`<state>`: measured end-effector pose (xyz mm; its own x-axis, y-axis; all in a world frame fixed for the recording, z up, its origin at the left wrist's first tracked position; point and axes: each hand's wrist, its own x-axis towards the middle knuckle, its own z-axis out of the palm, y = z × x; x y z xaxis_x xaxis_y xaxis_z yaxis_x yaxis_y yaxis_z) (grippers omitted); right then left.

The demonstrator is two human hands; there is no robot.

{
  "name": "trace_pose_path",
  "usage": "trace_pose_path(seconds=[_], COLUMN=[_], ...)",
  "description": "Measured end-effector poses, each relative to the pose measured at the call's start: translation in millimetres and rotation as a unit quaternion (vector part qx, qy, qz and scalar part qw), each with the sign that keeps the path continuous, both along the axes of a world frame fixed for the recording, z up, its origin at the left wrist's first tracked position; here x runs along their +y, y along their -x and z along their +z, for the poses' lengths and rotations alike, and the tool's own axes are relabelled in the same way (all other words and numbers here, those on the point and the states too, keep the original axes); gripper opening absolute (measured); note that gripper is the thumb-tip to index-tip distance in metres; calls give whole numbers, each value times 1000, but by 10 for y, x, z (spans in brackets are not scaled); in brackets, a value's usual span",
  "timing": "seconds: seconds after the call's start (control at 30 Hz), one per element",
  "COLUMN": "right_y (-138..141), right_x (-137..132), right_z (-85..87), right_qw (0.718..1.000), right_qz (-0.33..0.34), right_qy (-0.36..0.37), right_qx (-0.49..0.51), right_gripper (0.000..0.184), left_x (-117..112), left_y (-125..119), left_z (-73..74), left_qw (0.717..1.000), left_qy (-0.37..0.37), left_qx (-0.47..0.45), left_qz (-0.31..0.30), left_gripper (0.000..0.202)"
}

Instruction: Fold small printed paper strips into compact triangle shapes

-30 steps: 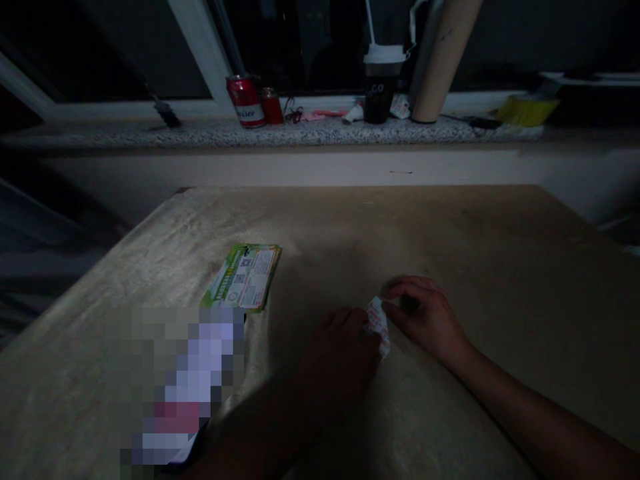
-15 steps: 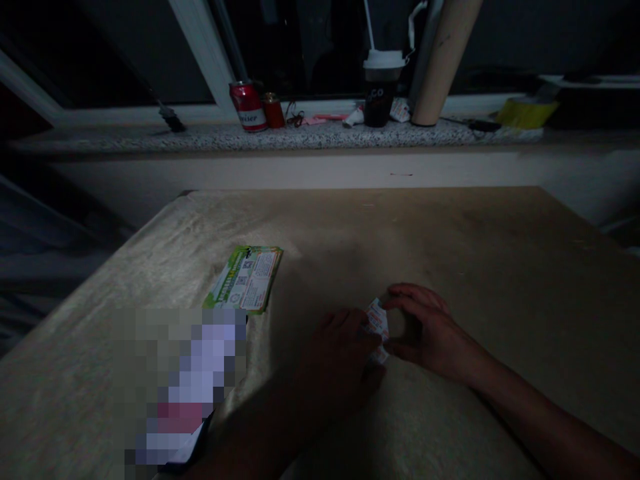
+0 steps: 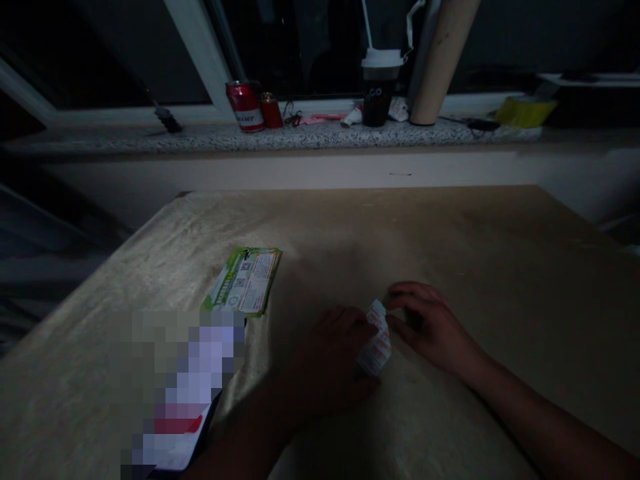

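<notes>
A small piece of white paper (image 3: 379, 347) with red and blue print lies on the table, its edges angled as if folded. My left hand (image 3: 333, 353), in deep shadow, rests over the paper's left side. Its fingers press on the paper, and its thumb sits at the lower edge. My right hand (image 3: 427, 323) is at the upper right edge of the paper. The right fingers are curved, with a gap between them and the thumb; the fingertips are close to the corner, and whether they touch it I cannot tell.
Left of my hands lie a green printed card or packet (image 3: 245, 280) and a blurred, phone-like object (image 3: 193, 387). On the windowsill (image 3: 310, 139) stand a red can (image 3: 245, 108), a red lighter-like item (image 3: 271, 111), a lidded cup (image 3: 377, 90) and a tall tube (image 3: 443, 63).
The left fingers and thumb have drawn back leftward, exposing more of the paper. My right thumb has moved up along the paper's right edge toward the upper corner.
</notes>
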<state>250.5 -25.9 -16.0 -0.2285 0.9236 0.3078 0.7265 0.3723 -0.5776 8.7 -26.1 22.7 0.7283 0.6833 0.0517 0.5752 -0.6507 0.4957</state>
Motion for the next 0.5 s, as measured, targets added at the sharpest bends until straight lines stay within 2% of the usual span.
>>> trace_pose_path(seconds=[0.13, 0.27, 0.37, 0.5], right_y=[-33, -31, -34, -64], right_x=[-18, -87, -119, -129], right_z=[113, 247, 303, 321], right_qw=[995, 980, 974, 977], right_qz=[92, 197, 219, 202], right_qy=[23, 41, 50, 54], right_qx=[43, 9, -25, -33], right_gripper=[16, 36, 46, 52], left_x=[-3, -17, -20, -28], left_y=[-41, -95, -105, -103], left_z=[18, 12, -3, 15], left_qw=[1000, 1000, 1000, 998], left_qy=[-20, -20, -29, -42], left_qx=[11, 11, 13, 37], left_qz=[-6, 0, 0, -23], left_gripper=[51, 47, 49, 54])
